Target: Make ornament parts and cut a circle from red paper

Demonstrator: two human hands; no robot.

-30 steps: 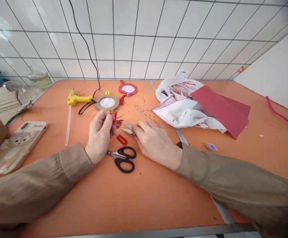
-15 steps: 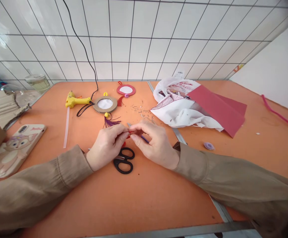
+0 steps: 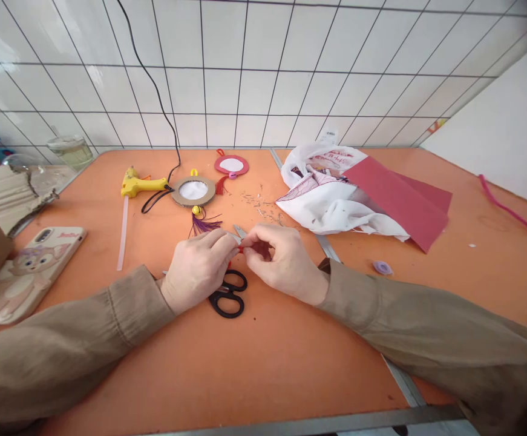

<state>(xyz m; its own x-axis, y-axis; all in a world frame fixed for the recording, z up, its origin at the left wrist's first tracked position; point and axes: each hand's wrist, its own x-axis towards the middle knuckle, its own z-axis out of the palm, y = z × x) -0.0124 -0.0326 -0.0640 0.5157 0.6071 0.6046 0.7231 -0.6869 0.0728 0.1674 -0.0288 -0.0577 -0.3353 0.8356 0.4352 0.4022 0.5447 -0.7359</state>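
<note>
Drawn together since a second ago, the left hand (image 3: 199, 266) and right hand (image 3: 288, 261) both pinch a thin, fuzzy red strip (image 3: 240, 249) between them, probably to steady something so slim. A pointed silver blade (image 3: 240, 231) juts beyond their fingers; black-handled metal scissors (image 3: 224, 296) lie partly hidden by the left hand.

The person is wearing long, khaki-brown sleeves, with a stitched seam (image 3: 117, 321) running around the left sleeve (image 3: 63, 348) behind its wide cuff (image 3: 143, 297). The right sleeve (image 3: 420, 330) is creasing softly along the forearm and showing a darker brown patch (image 3: 324, 265) at its edge. Both are leaving the left hand (image 3: 199, 266) and right hand (image 3: 285, 263) bare.
</note>
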